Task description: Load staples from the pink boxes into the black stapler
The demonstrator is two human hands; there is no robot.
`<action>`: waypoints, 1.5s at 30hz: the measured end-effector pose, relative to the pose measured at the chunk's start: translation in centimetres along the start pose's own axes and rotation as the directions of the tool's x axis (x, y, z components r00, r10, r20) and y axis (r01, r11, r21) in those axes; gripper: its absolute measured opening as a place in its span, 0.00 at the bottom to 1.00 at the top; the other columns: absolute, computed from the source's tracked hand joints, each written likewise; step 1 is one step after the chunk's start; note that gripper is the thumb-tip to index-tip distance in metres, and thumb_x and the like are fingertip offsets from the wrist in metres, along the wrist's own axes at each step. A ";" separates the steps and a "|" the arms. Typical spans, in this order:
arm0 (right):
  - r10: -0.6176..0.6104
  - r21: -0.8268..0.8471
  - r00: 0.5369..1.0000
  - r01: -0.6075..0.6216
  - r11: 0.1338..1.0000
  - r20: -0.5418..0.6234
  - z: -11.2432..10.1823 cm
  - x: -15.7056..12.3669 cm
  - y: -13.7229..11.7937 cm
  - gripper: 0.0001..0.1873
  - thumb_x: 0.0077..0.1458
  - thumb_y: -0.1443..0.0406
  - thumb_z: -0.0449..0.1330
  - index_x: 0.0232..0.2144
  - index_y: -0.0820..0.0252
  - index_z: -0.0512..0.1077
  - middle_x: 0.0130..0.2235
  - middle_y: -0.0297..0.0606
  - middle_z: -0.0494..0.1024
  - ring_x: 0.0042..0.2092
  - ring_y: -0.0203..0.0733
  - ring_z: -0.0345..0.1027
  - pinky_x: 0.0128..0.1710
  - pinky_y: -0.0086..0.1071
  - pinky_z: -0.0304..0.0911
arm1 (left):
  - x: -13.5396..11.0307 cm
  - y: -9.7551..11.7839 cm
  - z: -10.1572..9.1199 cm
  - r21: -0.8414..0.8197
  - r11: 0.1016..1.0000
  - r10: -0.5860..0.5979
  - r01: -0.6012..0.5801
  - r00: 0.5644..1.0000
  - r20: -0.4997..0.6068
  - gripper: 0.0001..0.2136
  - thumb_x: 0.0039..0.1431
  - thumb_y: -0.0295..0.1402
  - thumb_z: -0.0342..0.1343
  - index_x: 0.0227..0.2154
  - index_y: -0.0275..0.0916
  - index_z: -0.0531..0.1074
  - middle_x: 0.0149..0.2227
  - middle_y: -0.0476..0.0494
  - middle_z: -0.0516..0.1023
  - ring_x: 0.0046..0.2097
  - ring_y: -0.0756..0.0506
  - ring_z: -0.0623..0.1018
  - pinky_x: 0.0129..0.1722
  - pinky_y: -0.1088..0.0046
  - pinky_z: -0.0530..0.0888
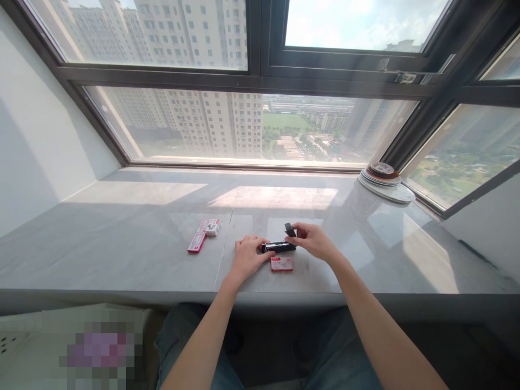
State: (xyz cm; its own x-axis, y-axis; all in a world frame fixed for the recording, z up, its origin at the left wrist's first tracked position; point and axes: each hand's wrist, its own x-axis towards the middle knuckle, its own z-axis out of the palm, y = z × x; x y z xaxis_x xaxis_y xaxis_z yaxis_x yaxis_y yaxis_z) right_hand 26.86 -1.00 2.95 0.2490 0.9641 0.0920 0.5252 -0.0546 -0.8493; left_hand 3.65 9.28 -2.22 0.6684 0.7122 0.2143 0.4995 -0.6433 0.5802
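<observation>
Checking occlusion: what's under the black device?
Pale countertop shows around the black device; directly beneath, the device and the left hand hide whatever is there.

Windowsill (134, 271): and here everything is spread along it, with the window (195, 127) set directly behind.
Stapler (280, 247): laid lengthwise from left to right, close to the front edge, its left end clasped by the left hand (249, 254).
Upright piece (289, 230): held over the stapler's right end by the right hand (311, 240).
Front box (281, 264): placed just before the stapler, nearer the edge.
Box cluster (197, 242): bunched together, well off to the left.
Plates (384, 181): stacked in the far right corner, beside the window.
</observation>
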 end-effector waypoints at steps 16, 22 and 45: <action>-0.008 -0.260 0.995 0.034 0.965 0.102 -0.5 -0.2 0.6 0.14 0.59 0.56 0.59 0.31 0.58 0.80 0.24 0.33 0.74 0.27 0.38 0.64 0.27 0.31 0.51 | -0.5 1.3 -0.9 0.001 0.998 0.069 -0.069 0.997 -0.016 0.17 0.66 0.32 0.52 0.55 0.52 0.73 0.46 0.45 0.75 0.50 0.41 0.73 0.51 0.62 0.65; 0.053 -0.236 0.997 -0.065 0.970 -0.056 -2.0 -2.1 3.4 0.20 0.61 0.50 0.56 0.38 0.59 0.78 0.25 0.32 0.71 0.28 0.39 0.63 0.28 0.30 0.54 | -1.7 3.7 -1.4 -0.081 0.912 0.410 -0.402 0.884 0.226 0.34 0.54 0.14 0.47 0.54 0.62 0.74 0.61 0.53 0.69 0.59 0.41 0.69 0.60 0.61 0.64; 0.331 0.282 0.942 -0.331 0.901 0.048 6.1 -6.1 2.4 0.28 0.59 0.37 0.56 0.35 0.53 0.61 0.18 0.25 0.69 0.13 0.34 0.58 0.11 0.25 0.48 | -1.8 2.6 -1.7 -0.039 0.977 0.211 -0.208 0.964 0.164 0.31 0.52 0.38 0.65 0.61 0.56 0.68 0.58 0.46 0.71 0.58 0.36 0.69 0.60 0.59 0.63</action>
State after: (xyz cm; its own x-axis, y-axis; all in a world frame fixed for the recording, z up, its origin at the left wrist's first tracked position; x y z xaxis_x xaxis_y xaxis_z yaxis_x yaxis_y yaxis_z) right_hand 21.63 -5.38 -2.86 0.3697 0.9029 -0.2193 0.1611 -0.2947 -0.9419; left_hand 2.82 6.83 0.18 0.8399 0.5043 0.2006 0.3276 -0.7657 0.5535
